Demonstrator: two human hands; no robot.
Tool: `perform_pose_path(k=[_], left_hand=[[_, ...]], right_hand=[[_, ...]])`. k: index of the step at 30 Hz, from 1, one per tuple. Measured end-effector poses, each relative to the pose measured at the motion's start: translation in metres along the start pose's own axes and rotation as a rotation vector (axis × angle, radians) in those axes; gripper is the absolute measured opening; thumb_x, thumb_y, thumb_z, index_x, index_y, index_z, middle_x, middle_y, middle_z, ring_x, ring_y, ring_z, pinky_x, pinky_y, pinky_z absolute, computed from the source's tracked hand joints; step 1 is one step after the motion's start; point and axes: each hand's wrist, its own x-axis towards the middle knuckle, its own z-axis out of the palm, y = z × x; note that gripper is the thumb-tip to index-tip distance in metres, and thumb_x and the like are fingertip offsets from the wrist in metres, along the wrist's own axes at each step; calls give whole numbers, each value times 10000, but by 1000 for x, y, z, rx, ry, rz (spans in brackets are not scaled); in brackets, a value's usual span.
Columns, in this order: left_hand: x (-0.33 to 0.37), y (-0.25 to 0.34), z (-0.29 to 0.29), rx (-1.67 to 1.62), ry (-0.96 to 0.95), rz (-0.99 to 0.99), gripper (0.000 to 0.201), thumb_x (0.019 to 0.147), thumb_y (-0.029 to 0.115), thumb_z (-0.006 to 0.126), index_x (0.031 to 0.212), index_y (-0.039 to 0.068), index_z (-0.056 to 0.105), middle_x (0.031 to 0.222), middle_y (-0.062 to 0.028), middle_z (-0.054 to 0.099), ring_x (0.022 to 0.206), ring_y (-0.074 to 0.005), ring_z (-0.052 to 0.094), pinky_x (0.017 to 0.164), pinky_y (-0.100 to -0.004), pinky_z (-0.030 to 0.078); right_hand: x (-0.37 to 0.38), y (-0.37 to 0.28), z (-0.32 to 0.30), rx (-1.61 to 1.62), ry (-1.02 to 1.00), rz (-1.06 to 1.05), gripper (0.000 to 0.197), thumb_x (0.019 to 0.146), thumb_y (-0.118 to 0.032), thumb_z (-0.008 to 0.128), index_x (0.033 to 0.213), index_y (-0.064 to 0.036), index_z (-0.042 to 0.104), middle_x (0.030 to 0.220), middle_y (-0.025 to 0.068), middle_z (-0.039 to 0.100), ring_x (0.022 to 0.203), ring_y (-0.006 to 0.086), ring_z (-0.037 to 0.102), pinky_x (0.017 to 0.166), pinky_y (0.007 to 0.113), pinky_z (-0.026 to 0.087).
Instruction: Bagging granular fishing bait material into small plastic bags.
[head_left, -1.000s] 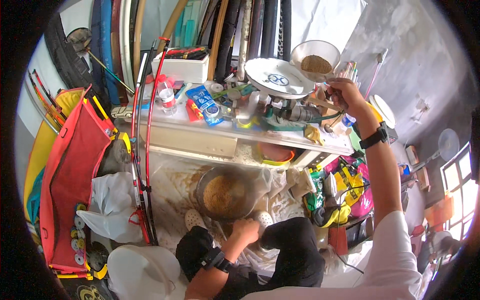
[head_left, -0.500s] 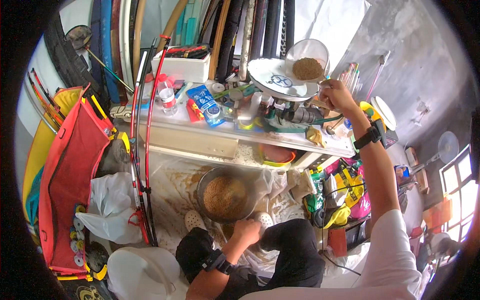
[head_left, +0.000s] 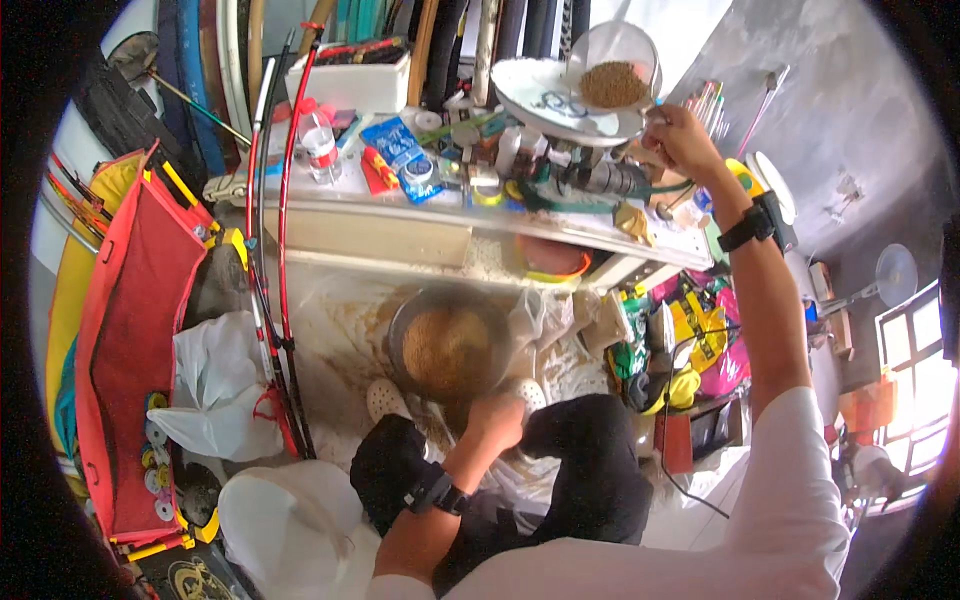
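My right hand (head_left: 687, 142), stretched out at the upper right, is closed on the handle of a round mesh strainer (head_left: 620, 48). A heap of brown granules (head_left: 613, 85) lies in the strainer. Just beneath it, a white dish (head_left: 530, 90) with a blue mark stands on the cluttered table. Down between my feet, a dark round basin (head_left: 398, 350) holds tan grains (head_left: 440, 345). My left hand (head_left: 495, 420) is curled closed close to the basin's near rim; whatever its fingers hold is hidden.
The white table (head_left: 370, 240) carries a bottle (head_left: 320, 150), a blue packet (head_left: 395, 145) and a white box (head_left: 350, 80). Red and black rods (head_left: 285, 200) lean at left near a red bag (head_left: 140, 350) and white bucket (head_left: 290, 520). Colourful bags (head_left: 695, 335) lie at right.
The whole scene has shifted upward in the picture as my head view tilted. The strainer stays over the dish in my right hand, and my left hand stays near the basin.
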Motion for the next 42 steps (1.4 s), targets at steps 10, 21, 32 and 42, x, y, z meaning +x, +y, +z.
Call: perform_pose_path(k=[10,21,32,42], left_hand=[[-3,3,-13,-52,25,-14,168,751,118,527,854,37,631,909,-183,642,852,-351,631,712,-463,506],[0,3,-12,-6,4,25,174,743,111,532,875,38,618,881,-172,646,853,-346,629,726,-463,498],[1,6,-12,1,-55,-30,173,732,112,537,856,41,634,885,-182,647,838,-338,638,716,-455,510],[1,5,-14,-10,-1,-3,169,739,118,541,859,34,627,906,-175,643,851,-332,638,722,-448,513]], right_hand=[[-3,-9,5,-239,27,-80,281,766,-94,538,1001,52,587,669,82,606,454,113,502,406,262,387],[3,-3,5,-351,70,-68,363,750,-139,554,1060,48,582,767,148,634,553,175,575,522,296,461],[3,1,6,-535,145,-199,317,774,-91,504,1064,21,560,637,71,586,450,137,534,442,279,432],[7,-4,1,-620,111,-171,327,799,-191,516,1071,-14,558,927,281,594,919,439,563,784,455,454]])
